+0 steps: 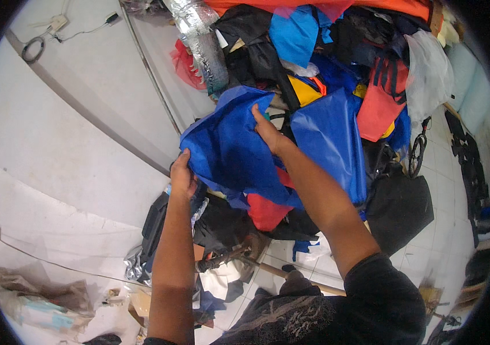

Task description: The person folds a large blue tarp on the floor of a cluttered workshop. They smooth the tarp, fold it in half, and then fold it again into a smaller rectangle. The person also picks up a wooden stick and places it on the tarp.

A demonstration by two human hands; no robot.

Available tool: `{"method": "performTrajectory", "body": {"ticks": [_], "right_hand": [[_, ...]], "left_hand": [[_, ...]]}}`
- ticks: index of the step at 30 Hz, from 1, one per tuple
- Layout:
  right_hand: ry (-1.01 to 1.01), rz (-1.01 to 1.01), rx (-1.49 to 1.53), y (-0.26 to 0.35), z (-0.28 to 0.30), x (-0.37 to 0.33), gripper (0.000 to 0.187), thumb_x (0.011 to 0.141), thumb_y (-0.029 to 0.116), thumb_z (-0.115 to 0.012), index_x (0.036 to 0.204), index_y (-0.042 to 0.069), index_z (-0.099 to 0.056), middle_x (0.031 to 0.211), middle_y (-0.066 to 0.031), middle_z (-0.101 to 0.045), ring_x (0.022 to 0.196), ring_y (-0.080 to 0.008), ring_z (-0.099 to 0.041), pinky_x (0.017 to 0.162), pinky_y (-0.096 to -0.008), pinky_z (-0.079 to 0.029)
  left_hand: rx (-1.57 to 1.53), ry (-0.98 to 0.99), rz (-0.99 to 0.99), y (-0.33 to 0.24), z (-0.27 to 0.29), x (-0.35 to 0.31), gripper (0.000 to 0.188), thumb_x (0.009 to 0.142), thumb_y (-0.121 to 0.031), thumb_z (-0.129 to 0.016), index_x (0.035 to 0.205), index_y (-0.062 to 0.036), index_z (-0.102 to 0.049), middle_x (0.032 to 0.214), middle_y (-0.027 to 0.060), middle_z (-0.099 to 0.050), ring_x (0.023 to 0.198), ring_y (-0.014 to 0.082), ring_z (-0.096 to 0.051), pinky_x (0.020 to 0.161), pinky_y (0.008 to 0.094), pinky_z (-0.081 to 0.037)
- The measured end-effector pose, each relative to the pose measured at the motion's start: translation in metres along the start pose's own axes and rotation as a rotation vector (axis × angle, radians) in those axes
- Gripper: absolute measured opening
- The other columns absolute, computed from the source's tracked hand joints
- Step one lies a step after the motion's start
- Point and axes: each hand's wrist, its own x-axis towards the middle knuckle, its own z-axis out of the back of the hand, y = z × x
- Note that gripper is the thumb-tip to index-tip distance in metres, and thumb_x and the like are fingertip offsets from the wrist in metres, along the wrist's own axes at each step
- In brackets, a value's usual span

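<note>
A crumpled piece of blue fabric (230, 146) is held up in front of me, its upper part folded into a hollow. My left hand (182, 175) is closed on its left edge, thumb on top. At the upper right edge, my right hand (268, 131) pinches the same fabric between thumb and fingers; part of those fingers is hidden behind it. Just right of my right forearm lies a smooth, folded blue sheet (331, 144). Below the held fabric, a red piece of cloth (268, 213) shows.
A heap of coloured fabric, with a red bag (382, 100) and a bright blue piece (294, 35), spreads across the far side. Black cloth (400, 210) lies on the tiled floor at right. A silver foil roll (202, 46) stands near the white wall (78, 144) at left.
</note>
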Motion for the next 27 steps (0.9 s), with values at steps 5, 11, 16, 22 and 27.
{"method": "performTrajectory", "body": {"ticks": [5, 11, 16, 22, 27], "right_hand": [[-0.278, 0.043, -0.093, -0.014, -0.003, 0.004, 0.077, 0.086, 0.069, -0.041, 0.120, 0.001, -0.053, 0.102, -0.0136, -0.062, 0.082, -0.0244, -0.059, 0.076, -0.0368, -0.048], [-0.234, 0.010, -0.358, -0.068, -0.021, 0.021, 0.082, 0.084, 0.071, -0.043, 0.117, -0.003, -0.057, 0.103, -0.0153, -0.063, 0.088, -0.0266, -0.059, 0.081, -0.0377, -0.045], [-0.135, 0.010, -1.020, -0.112, -0.088, 0.012, 0.073, 0.088, 0.058, -0.051, 0.130, -0.002, -0.047, 0.119, -0.0091, -0.058, 0.108, -0.0256, -0.054, 0.096, -0.0358, -0.039], [0.212, -0.036, -1.237, -0.136, -0.141, 0.030, 0.058, 0.091, 0.051, -0.050, 0.116, 0.000, -0.062, 0.108, -0.0121, -0.064, 0.098, -0.0225, -0.056, 0.092, -0.0348, -0.041], [0.291, 0.085, -1.344, -0.171, -0.134, 0.083, 0.064, 0.088, 0.053, -0.054, 0.110, -0.006, -0.061, 0.100, -0.0084, -0.059, 0.085, -0.0201, -0.053, 0.084, -0.0329, -0.043]], "left_hand": [[-0.168, 0.131, 0.048, 0.000, -0.012, -0.011, 0.025, 0.095, -0.025, -0.047, 0.105, -0.0034, -0.055, 0.092, 0.0081, -0.066, 0.082, 0.0201, -0.065, 0.080, 0.0358, -0.052], [-0.358, 0.034, -0.078, 0.033, 0.051, -0.013, 0.023, 0.090, -0.013, -0.044, 0.109, -0.0024, -0.052, 0.099, 0.0101, -0.063, 0.087, 0.0222, -0.064, 0.082, 0.0365, -0.052], [-0.042, -0.616, -0.070, 0.085, 0.126, -0.058, 0.027, 0.084, -0.012, -0.049, 0.109, -0.0020, -0.052, 0.092, 0.0118, -0.061, 0.075, 0.0243, -0.061, 0.070, 0.0364, -0.052], [0.648, -1.185, -0.375, 0.072, 0.107, -0.162, 0.047, 0.078, -0.014, -0.058, 0.119, 0.0061, -0.047, 0.119, 0.0299, -0.048, 0.113, 0.0433, -0.046, 0.102, 0.0478, -0.032], [0.723, -1.128, -0.617, 0.088, 0.066, -0.328, 0.031, 0.081, -0.009, -0.059, 0.111, -0.0010, -0.054, 0.107, 0.0166, -0.055, 0.098, 0.0325, -0.057, 0.086, 0.0395, -0.045]]}}
